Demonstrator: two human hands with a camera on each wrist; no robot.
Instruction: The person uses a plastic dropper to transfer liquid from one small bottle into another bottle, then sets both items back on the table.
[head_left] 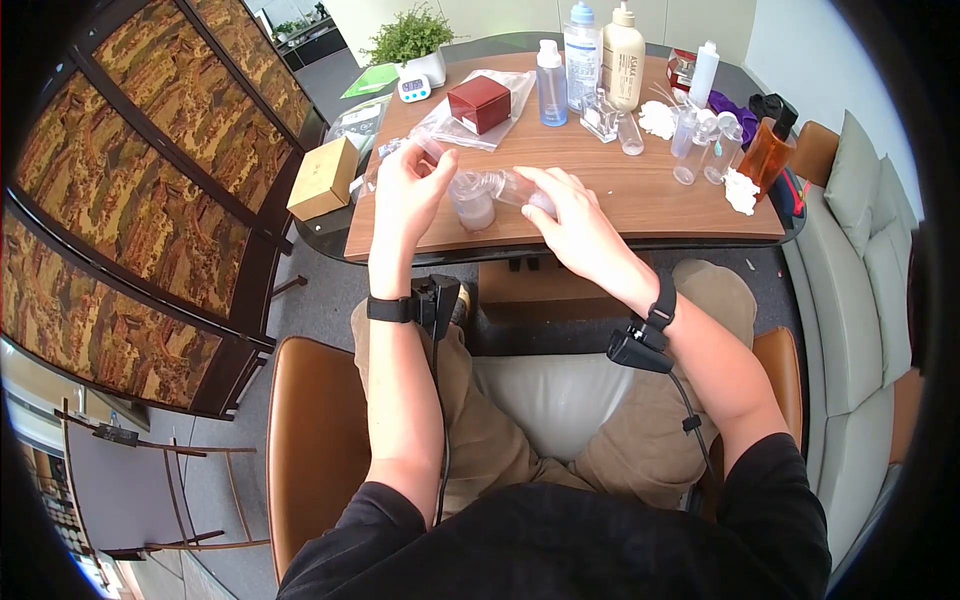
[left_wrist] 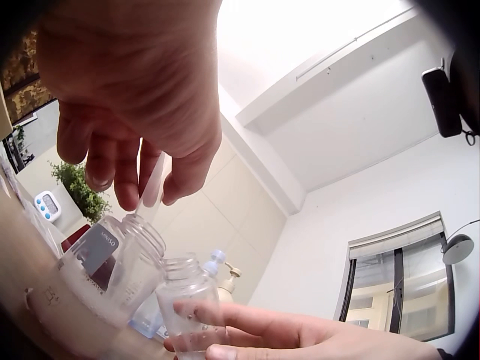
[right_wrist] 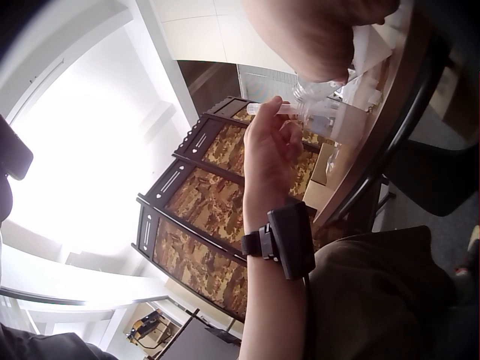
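My left hand [head_left: 408, 195] pinches a translucent white plastic stick [left_wrist: 154, 186] between thumb and fingers. The stick's lower end is at the mouth of a wide clear bottle [head_left: 473, 212], which stands on the table with cloudy whitish contents and a grey label [left_wrist: 100, 250]. In my right hand [head_left: 582, 222] is a smaller clear bottle [left_wrist: 187, 300], gripped around its body. It leans over in the head view, its threaded neck close beside the wide bottle's mouth. The right wrist view shows the left hand [right_wrist: 271, 146] with the stick [right_wrist: 262, 109] protruding past its thumb.
Behind the hands, a dark red box [head_left: 480, 105] sits on a plastic bag. Pump bottles [head_left: 622, 65] and a blue bottle [head_left: 551, 90] stand at the back. Small clear bottles, white tissue [head_left: 741, 192] and an amber bottle [head_left: 768, 158] are on the right, a cardboard box [head_left: 323, 178] left.
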